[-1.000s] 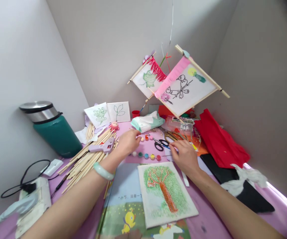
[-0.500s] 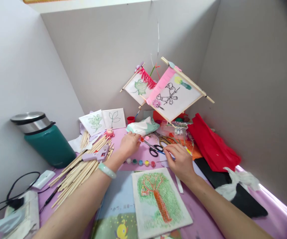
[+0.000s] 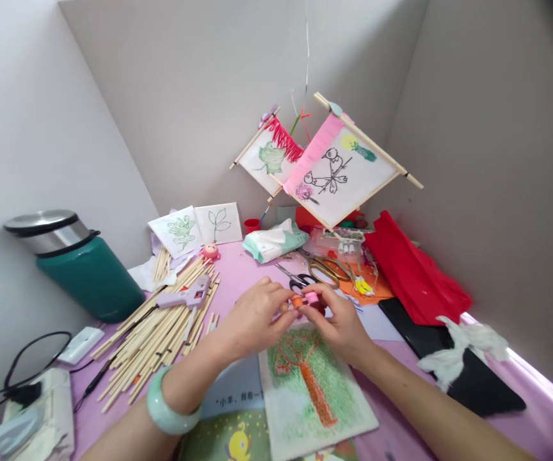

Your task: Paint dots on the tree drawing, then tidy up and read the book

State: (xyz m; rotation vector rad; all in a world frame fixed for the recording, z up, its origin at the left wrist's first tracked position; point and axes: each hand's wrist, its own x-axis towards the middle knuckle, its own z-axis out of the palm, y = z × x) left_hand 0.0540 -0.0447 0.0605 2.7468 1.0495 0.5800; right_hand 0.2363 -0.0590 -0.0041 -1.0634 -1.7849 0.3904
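Observation:
My left hand, with a pale green bangle on its wrist, pinches a small orange paint pot between thumb and fingertips. Close beside it, my right hand has its fingers closed on a small pink paint pot. Both hands meet above the top edge of a painted tree picture, which lies on an open picture book. Black-handled scissors lie just beyond the fingers. The hands hide part of the table.
Wooden sticks and a lilac glue gun lie at the left, near a green bottle. Hanging picture scrolls dangle over the back. A wipes pack, gold scissors, red cloth and black tablet lie beyond and right.
Both hands have come together, my left moving nearer and right, my right moving left. A pink paint pot, earlier on the table, is now between the fingers beside the orange one.

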